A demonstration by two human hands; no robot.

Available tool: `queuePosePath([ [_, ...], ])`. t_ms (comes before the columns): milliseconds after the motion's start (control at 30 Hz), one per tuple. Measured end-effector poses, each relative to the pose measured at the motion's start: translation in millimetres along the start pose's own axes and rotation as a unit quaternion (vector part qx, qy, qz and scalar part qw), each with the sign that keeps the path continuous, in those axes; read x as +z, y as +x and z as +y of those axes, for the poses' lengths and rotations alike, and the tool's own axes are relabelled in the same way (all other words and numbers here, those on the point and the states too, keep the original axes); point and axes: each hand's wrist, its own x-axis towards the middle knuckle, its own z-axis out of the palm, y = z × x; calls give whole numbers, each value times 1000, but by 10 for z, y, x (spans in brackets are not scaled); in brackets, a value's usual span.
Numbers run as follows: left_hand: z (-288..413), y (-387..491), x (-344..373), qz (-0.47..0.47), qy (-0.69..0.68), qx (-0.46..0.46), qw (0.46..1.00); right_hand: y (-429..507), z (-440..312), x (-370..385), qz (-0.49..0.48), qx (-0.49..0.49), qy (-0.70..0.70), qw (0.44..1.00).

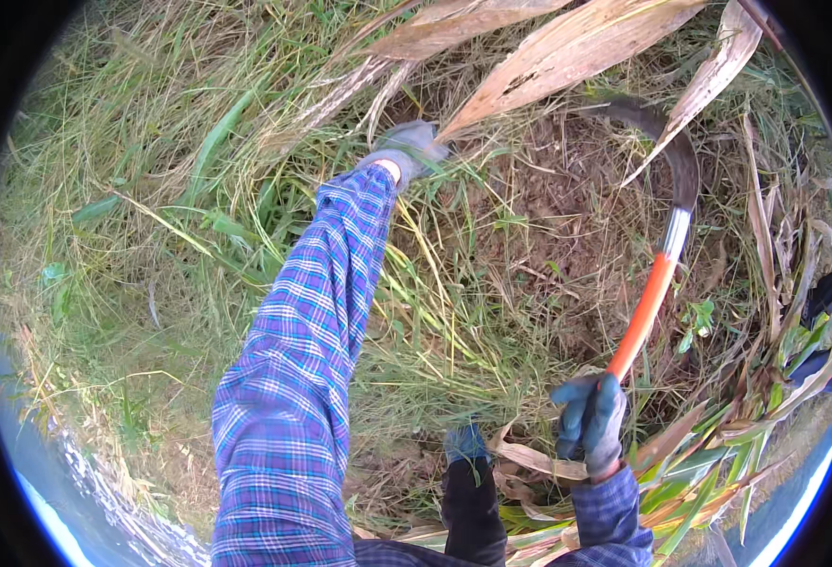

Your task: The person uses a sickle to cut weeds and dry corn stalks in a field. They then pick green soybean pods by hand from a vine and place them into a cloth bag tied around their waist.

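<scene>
My right hand (591,418), in a grey and blue-green work glove, is closed around the orange handle of a sickle (641,319). The dark curved blade (678,152) arches up and left over the soil, partly covered by the tip of a dry leaf. My left hand (407,150), also gloved, reaches forward into the grass (359,234) beside a broad dry leaf (564,53). Its fingers are blurred and partly hidden, so I cannot tell whether they grip anything.
Trodden bare soil (543,234) with cut straw lies between the left hand and the sickle. My shoe (467,443) stands in the grass below. Long green and yellow leaves (699,482) are heaped at lower right. Dark shapes at the right rim are unclear.
</scene>
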Motion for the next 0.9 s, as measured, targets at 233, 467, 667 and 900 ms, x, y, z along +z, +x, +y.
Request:
queuePosePath([
  [233,-167,-357,339,29,133,76,988,1419,-268,900,-42,101,-82,991],
  [467,-1760,-3626,1484,-321,208,-164,910,-1936,1616,-400,-30,224,-237,945],
  [667,-2205,-4559,2498,-412,157,-192,877,-894,778,373,-43,163,-163,972],
  [900,-356,-2812,588,30,184,74,980,2146,-815,2459,-122,-30,-124,984],
])
